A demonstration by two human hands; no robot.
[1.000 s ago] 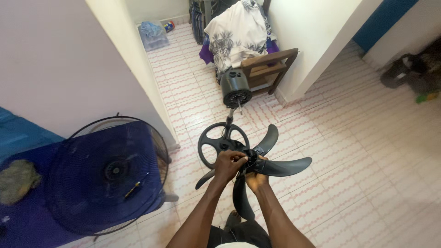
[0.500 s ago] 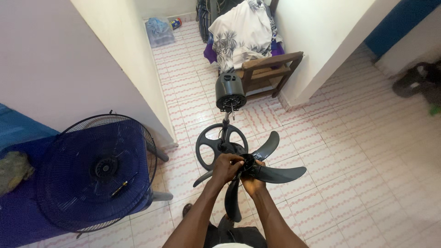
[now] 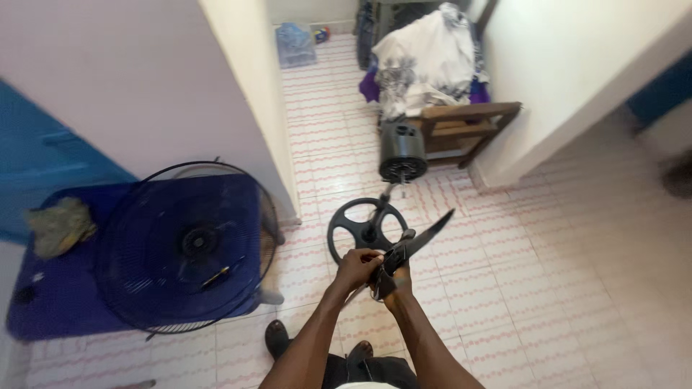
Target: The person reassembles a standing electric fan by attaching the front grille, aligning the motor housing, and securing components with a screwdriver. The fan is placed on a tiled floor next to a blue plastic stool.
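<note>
Both my hands meet in front of me over the tiled floor. My left hand [image 3: 358, 265] and my right hand [image 3: 394, 279] grip the hub of a black fan blade [image 3: 422, 240], which is turned edge-on and points up to the right. Just beyond my hands stands the fan's stand, with its round black spoked base [image 3: 344, 229] on the floor and the dark motor housing [image 3: 402, 151] on top of the pole. My feet in dark sandals [image 3: 276, 337] show at the bottom.
A round wire fan guard [image 3: 180, 245] lies on a low blue table [image 3: 65, 310] at left, with a crumpled cloth [image 3: 59, 226] beside it. A wooden chair [image 3: 468, 124] piled with clothes stands behind the fan. White wall corners flank a narrow corridor ahead.
The fan blade has been turned from flat, with three blades spread out, to edge-on. My view has tipped down and to the right; both hands stay on the hub.
</note>
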